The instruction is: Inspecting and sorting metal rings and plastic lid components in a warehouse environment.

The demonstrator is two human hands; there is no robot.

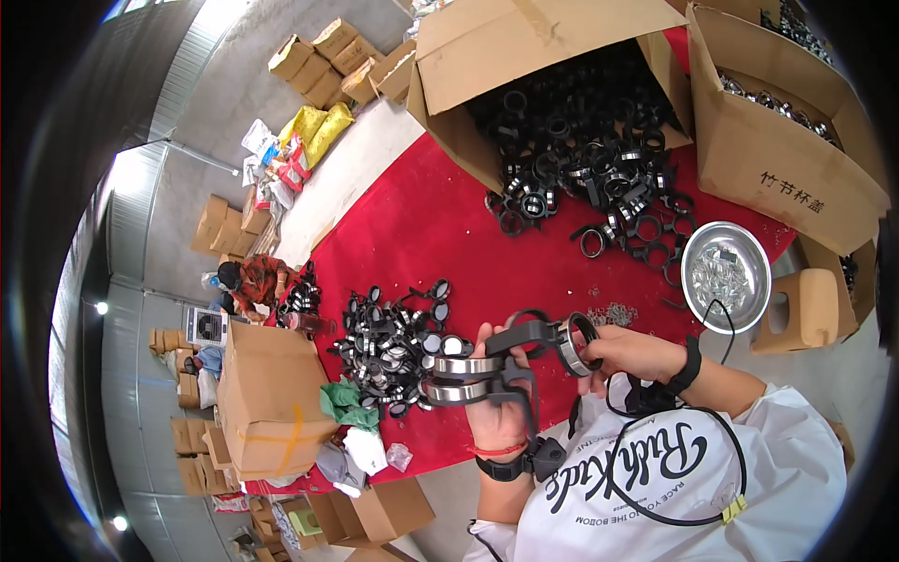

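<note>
My left hand (498,417) is closed around two black cup lids (461,379) with shiny silver bands, stacked side by side, their black handles toward the right. Between thumb and fingers, my right hand (637,354) grips another ring-shaped black lid (571,342) with a silver band. Its black handle strap reaches left over the lids in my left hand, and I cannot tell whether they touch. Just left of my hands, a heap of silver-banded lids (384,347) lies on the red tabletop (449,244). Small clear pieces (613,315) are scattered beyond my right hand.
At the far side, an open carton (548,47) spills black lids (599,178) onto the table. A metal bowl (688,272) of small clear pieces, a beige plastic jug (802,314) and another carton (787,150) stand right. Left are a large carton (272,403) and a person (257,283).
</note>
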